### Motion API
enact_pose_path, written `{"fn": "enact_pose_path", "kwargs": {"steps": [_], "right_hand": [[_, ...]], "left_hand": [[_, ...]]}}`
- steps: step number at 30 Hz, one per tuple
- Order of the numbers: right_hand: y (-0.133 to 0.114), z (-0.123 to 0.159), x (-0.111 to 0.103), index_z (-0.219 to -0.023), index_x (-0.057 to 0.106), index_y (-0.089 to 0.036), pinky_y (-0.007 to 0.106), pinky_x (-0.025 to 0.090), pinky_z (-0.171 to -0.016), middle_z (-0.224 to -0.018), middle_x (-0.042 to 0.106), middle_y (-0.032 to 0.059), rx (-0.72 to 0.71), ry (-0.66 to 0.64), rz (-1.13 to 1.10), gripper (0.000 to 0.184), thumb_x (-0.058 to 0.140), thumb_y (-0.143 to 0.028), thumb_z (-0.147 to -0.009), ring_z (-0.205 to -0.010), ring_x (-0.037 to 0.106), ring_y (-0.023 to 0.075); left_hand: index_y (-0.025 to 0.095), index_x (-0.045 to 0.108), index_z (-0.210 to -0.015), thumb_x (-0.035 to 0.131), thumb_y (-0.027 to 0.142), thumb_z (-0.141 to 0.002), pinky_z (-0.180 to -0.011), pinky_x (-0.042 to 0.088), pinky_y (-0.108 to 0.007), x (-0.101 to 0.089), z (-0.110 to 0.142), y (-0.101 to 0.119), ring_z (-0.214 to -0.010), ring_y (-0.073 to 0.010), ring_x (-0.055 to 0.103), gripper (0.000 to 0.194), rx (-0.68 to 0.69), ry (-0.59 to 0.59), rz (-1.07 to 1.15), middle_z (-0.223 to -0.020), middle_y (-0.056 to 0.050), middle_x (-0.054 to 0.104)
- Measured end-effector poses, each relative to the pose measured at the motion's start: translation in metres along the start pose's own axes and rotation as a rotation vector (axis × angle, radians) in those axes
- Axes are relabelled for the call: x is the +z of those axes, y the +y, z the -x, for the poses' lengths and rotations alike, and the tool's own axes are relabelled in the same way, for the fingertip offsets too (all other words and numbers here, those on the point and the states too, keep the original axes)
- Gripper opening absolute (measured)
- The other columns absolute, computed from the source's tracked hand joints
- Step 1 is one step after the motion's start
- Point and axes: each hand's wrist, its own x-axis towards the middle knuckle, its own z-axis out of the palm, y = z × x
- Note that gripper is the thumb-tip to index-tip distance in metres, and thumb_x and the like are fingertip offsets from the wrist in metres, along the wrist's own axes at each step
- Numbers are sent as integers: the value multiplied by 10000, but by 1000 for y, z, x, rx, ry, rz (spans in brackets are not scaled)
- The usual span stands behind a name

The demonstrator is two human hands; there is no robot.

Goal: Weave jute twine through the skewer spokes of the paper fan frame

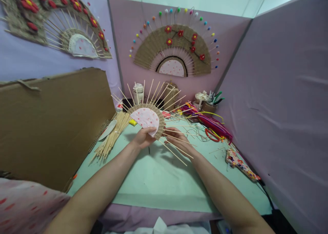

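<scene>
Beyond my left hand (143, 138), which grips its cloth centre (145, 118), the fan frame (160, 118) tilts above the table (153, 179), probably leaving its sticks (179, 126) clear for my right hand (181, 141), half-curled behind several, grip unclear.

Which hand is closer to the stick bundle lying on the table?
Left. The left hand is right of the stick bundle, holding the half-round fan frame; the right hand is farther right, among the frame's sticks.
</scene>
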Motion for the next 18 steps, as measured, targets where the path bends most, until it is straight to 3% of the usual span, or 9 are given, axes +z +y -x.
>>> {"fn": "enact_pose_path", "kwargs": {"steps": [2,6,12,18], "right_hand": [[3,-1,-2,-1019,539,-228,296,502,-687,-948,634,39,35,45,-34,408,698,-375,-673,-782,616,148],[7,-4,-8,-970,584,-192,213,412,-515,-681,577,-22,89,57,59,360,681,-391,-686,-524,491,76],[5,-6,-15,-818,616,-161,192,304,-419,-561,497,-41,140,126,126,336,652,-463,-675,-441,374,55],[-7,-5,-54,-782,615,-134,183,254,-416,-530,470,-47,218,52,254,339,663,-450,-667,-426,348,41]], "left_hand": [[67,667,-938,564,126,-666,-746,461,-297,1,0,0,-806,-202,641,298,6,5,-1,-887,-120,700],[58,664,-959,556,119,-676,-764,457,-313,2,1,3,-854,-219,636,309,20,-6,-12,-927,-141,693],[54,663,-967,580,113,-663,-790,459,-330,-7,-1,12,-837,-220,640,321,55,73,-50,-909,-143,696],[35,669,-920,585,118,-660,-801,460,-328,-18,-3,23,-832,-214,640,286,93,121,-95,-890,-151,696]]}}
